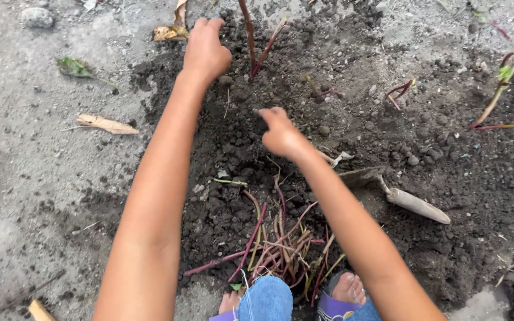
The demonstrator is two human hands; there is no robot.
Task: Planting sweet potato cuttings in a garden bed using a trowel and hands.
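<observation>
Outdoors, on grey gritty ground (43, 178) around dark dug soil (447, 178), we press our left hand (205, 50), fingers curled together, beside an upright reddish planted stem (251, 41), our right hand (279, 132) loosely fisted above a pile of cuttings (281, 249), trowel (400, 196) nearby.

The ground (25, 178) was pale, gritty dirt with a wide patch of dark loose soil (447, 178) across its middle and right. On the soil lay a bundle of reddish cut stems (272, 249) and a small trowel (397, 193). Dry leaves (105, 124) and a grey stone (37, 17) lay on the pale part.
</observation>
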